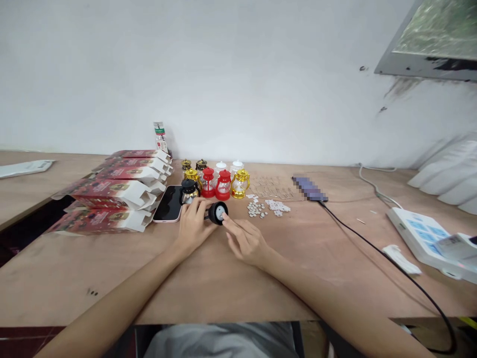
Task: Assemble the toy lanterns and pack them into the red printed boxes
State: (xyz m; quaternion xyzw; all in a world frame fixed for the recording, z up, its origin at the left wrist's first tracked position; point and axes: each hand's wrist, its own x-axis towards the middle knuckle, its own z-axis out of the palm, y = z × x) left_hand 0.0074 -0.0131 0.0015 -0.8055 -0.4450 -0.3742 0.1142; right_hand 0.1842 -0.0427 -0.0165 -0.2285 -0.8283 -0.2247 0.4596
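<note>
My left hand (196,221) grips a small black toy lantern (211,214), which lies tilted with its round grey base (219,213) turned toward me. A fingertip of my right hand (246,239) touches that base. The right thumb looks apart from the fingers, and I see nothing held between them. Just behind my left hand stands another black lantern (190,189). Red lanterns (223,185), gold lanterns (240,183) and white-topped ones (221,166) stand grouped beyond. Right of them lie small round silver button cells (256,209) and white paper pieces (278,207).
Open printed boxes (112,194) lie stacked at left, beside a phone (167,204). Thin wire pieces (274,191) are spread at the back. A second phone (309,188) trails a black cable (357,231). A power strip (428,241) lies at right. A small bottle (161,136) stands by the wall.
</note>
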